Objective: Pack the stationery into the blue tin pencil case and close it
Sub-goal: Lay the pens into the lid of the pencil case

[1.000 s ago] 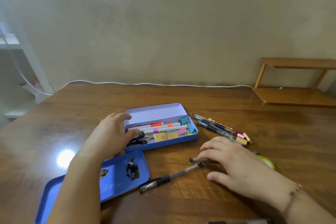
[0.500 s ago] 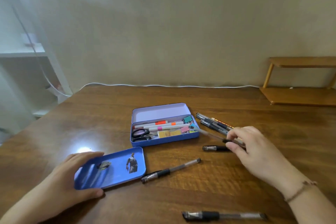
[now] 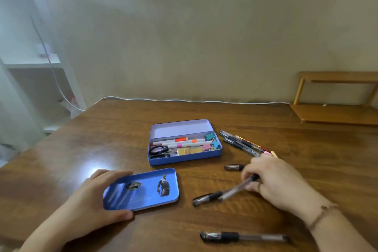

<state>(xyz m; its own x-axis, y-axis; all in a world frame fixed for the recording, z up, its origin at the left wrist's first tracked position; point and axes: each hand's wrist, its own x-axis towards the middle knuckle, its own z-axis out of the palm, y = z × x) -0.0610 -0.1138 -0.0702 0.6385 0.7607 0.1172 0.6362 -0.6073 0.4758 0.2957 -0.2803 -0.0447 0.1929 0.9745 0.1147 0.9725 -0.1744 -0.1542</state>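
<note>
The blue tin pencil case lies open mid-table with its pale lid tipped back; markers, scissors, binder clips and sticky notes lie inside. A separate blue tin tray with a printed figure sits nearer me, and my left hand grips its left end between thumb and fingers. My right hand holds a clear-barrelled pen, tilted down to the left above a black-grip pen on the table. Another pen lies near the front edge.
Right of the case lies a bundle of pens with a patterned pencil and small pink and yellow erasers. A short dark pen piece lies beside my right hand. A wooden shelf stands back right; a white cable runs along the wall.
My left hand left the case and took the blue tray. My right hand went to the pen bundle, picked up a pen and brought it nearer, over the black-grip pen.
</note>
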